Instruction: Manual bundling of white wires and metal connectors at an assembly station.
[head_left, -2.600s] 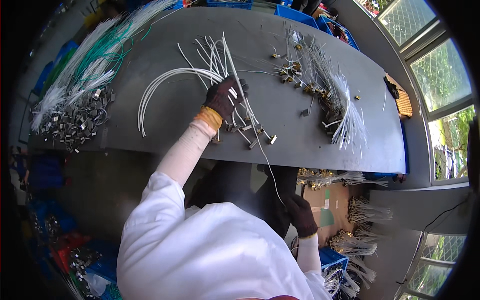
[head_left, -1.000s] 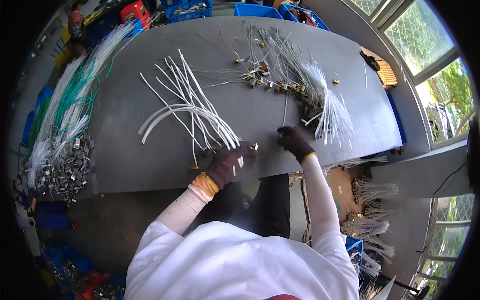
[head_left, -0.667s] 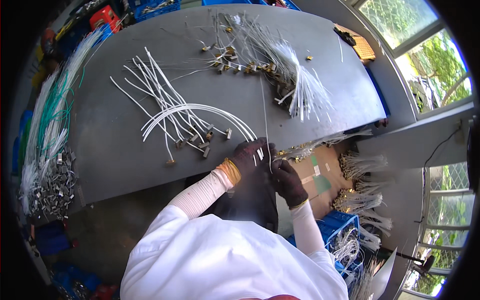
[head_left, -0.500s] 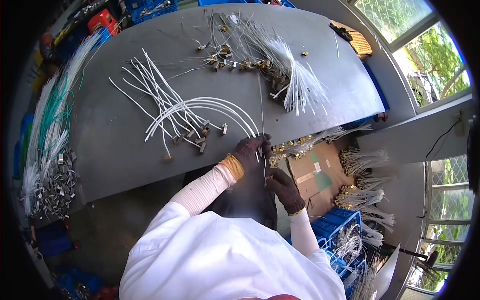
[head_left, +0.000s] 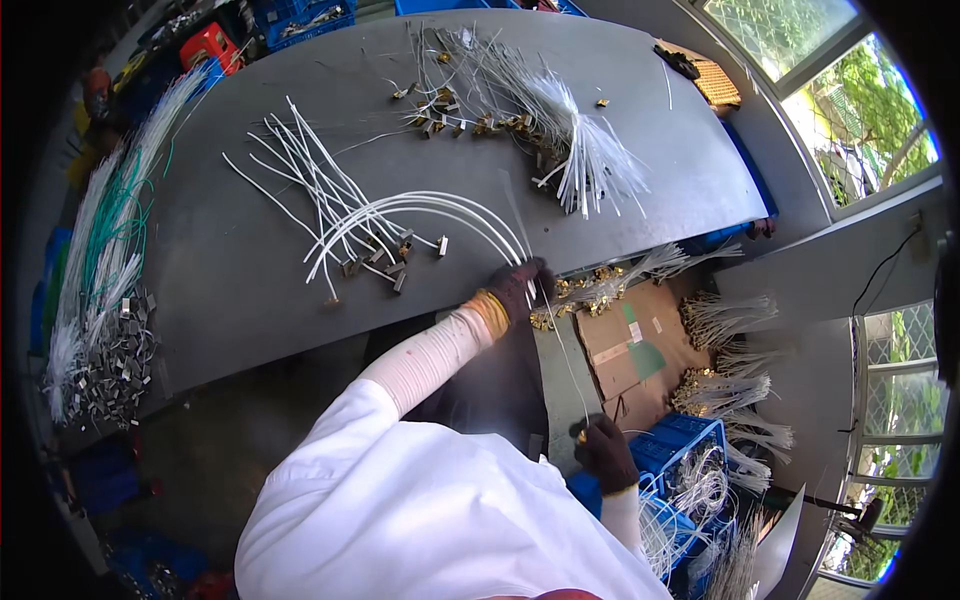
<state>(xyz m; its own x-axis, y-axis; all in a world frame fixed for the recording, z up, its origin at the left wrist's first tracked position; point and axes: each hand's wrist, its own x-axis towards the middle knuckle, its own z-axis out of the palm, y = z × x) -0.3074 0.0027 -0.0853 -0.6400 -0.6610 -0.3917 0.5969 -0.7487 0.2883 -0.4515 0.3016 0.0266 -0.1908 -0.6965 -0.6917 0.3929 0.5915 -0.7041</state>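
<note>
My left hand (head_left: 519,288), in a dark glove with a yellow cuff, is closed round several white tubes (head_left: 462,203) at the table's near edge. The tubes arch to the left over the grey tabletop (head_left: 230,290). A thin wire (head_left: 568,350) runs from this hand down to my right hand (head_left: 608,455), also gloved, which is closed on it low by my right side. A small brass-coloured piece (head_left: 582,436) shows at the right fingertips. Left of the arch lies a loose pile of white cables (head_left: 310,170) with metal end pieces (head_left: 398,270).
A bundle of clear-white strands (head_left: 590,165) with brass ends lies at the table's far right. More strands (head_left: 110,230) and metal clips (head_left: 118,365) lie along the left edge. A blue crate (head_left: 690,440) of wires and a cardboard sheet (head_left: 630,350) are on my right.
My right hand has moved down and to the right, away from the left hand, and a length of thin wire now stretches between them. My left hand keeps its grip on the tubes.
</note>
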